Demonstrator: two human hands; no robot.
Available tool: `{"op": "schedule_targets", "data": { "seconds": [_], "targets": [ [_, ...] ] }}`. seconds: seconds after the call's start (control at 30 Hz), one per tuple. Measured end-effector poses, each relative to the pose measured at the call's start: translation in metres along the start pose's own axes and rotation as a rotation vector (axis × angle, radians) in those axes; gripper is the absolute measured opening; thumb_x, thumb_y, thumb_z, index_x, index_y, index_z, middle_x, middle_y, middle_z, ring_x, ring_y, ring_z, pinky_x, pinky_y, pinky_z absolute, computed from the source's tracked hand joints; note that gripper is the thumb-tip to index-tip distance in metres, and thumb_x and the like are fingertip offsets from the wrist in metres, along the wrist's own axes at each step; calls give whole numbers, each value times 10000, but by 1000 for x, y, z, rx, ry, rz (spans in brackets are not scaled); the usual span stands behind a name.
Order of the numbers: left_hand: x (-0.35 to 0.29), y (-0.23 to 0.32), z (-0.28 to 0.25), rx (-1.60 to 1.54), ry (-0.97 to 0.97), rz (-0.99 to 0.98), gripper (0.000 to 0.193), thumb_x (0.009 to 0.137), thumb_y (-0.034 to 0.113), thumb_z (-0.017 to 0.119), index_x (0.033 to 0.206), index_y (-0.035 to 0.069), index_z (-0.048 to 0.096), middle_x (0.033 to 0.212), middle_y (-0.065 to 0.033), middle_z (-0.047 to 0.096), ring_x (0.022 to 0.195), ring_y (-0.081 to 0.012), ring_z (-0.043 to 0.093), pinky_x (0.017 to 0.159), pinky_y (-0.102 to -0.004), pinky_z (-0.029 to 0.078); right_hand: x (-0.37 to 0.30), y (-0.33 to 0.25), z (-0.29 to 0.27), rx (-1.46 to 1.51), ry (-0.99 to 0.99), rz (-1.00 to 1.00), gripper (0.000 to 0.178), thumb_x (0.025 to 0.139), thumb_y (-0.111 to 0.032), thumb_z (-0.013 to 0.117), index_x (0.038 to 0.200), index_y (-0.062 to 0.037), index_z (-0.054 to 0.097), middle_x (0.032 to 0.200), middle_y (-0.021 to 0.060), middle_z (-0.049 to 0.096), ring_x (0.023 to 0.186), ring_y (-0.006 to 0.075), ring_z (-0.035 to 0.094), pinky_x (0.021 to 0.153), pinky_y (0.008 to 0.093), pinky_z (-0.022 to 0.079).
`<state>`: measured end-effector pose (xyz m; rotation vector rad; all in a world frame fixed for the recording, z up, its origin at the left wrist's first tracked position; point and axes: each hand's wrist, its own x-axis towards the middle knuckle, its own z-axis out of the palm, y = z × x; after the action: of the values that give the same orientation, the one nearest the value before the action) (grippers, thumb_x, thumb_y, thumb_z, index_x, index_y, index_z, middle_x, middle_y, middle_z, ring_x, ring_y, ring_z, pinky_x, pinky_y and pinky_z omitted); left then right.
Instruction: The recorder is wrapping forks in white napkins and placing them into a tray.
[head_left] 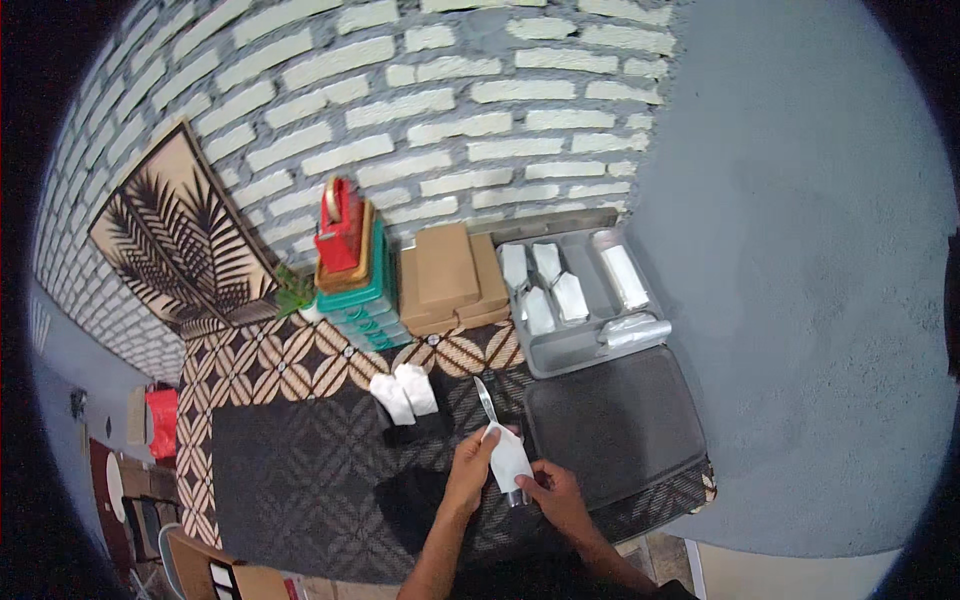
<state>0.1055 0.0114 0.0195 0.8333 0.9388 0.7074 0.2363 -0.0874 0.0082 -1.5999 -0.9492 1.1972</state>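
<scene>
White-brick wall point(440, 120); upper right, white bundles point(569, 298) wrapped; centre, left hand point(469, 468), right hand point(556, 497) pinch white folded wrap point(510, 460), silver knife point(485, 399) part-covered.

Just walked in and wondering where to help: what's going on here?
A person's left hand and right hand hold a white wrap around a knife, its blade showing at the far end. Two white bundles lie to the left; a grey compartment tray farther back holds more white pieces.

We see a palm-leaf panel point(185, 235) by the white brick wall point(355, 118), a green plant point(293, 288) beside teal drawers point(368, 300), and brown cardboard boxes point(447, 265) stacked just beside them.
</scene>
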Motion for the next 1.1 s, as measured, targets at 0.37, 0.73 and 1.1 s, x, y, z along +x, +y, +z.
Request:
{"op": "schedule_targets", "data": {
  "seconds": [0.37,0.73,1.1],
  "targets": [
    [29,-27,9,-77,100,3,416,982,366,456,1177,6,531,963,-67,605,830,-137,583,725,-266,446,186,-25,-120,295,210,14,201,855,-207,678,879,-16,622,623,-16,515,485,64,449,414,246,365],
    [31,-38,-11,-166,269,-81,263,965,259,499,1102,39,547,905,-53,610,786,-148,596,688,-274,456,301,-10,-140,190,347,-44,164,814,-131,685,746,-11,597,567,12,503,427,89,450,369,253,363],
    [39,-40,-27,-214,266,-50,261,938,254,545,1099,50,545,915,-49,609,807,-160,596,688,-295,463,330,27,-145,-536,571,-306,249,715,-122,760,855,7,599,774,136,621,622,260,610,591,376,497]
  ]
}}
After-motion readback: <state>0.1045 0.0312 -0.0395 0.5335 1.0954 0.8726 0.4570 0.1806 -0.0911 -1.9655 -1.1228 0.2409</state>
